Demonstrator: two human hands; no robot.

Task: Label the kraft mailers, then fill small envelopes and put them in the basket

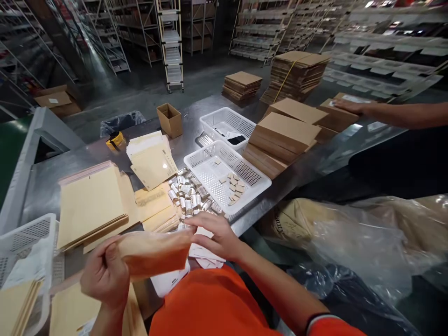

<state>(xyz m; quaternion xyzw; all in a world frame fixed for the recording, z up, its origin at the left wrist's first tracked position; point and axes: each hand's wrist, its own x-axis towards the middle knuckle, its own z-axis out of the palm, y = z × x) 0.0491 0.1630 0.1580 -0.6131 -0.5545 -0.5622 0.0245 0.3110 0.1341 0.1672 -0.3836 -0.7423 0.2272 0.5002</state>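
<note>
My left hand (107, 273) is closed around the left end of a tan padded envelope (157, 252), thumb on top. The envelope lies sideways in front of my orange shirt and is slightly blurred. At its right end is my right hand (217, 235), fingers stretched out and thumb apart; whether it touches the corner is hard to tell. Just beyond lie many small labelled glass bottles (191, 196) in a heap. Under my right hand are white paper slips (205, 252). Flat tan envelopes (156, 205) lie beyond the held one.
Padded envelopes (93, 200) are stacked at left, above a white basket (49, 280). A white basket (196, 161) holds small tan pieces; another basket (210, 114) stands behind. Folded cartons (280, 135) lie at right, where a co-worker's hand (346, 105) rests on a box.
</note>
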